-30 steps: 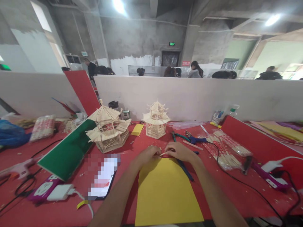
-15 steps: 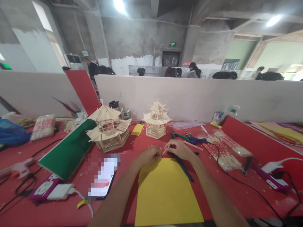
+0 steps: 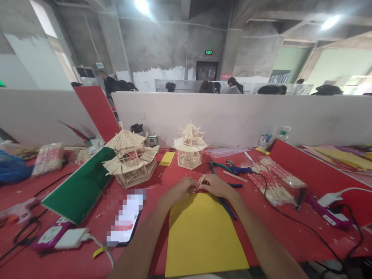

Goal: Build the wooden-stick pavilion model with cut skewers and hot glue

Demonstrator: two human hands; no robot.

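Observation:
My left hand [image 3: 186, 187] and my right hand [image 3: 213, 185] meet at the far edge of a yellow sheet [image 3: 206, 236], fingertips almost touching. A short, thin, pale stick [image 3: 200, 180] shows between them, pinched in my right fingers. The fingers of my left hand are curled closed close to it; whatever they grip is hidden. Dark blue tool handles [image 3: 228, 208] lie partly beneath my right hand and forearm. Just beyond my hands stands a small pagoda model [image 3: 190, 149] built of wooden sticks.
On the left are a larger stick pagoda [image 3: 130, 159], a green board [image 3: 77, 190], a phone [image 3: 123, 219] and a glue gun [image 3: 20, 211]. Right of my hands lie green-handled pliers [image 3: 213, 167], a blue tool [image 3: 241, 170], bagged sticks [image 3: 271, 184] and a power strip [image 3: 329, 212] with cables.
My hands have drawn closer together, and the right fingers now curl lower around the pale stick. The whole view has shifted slightly; the models and tools stay in place.

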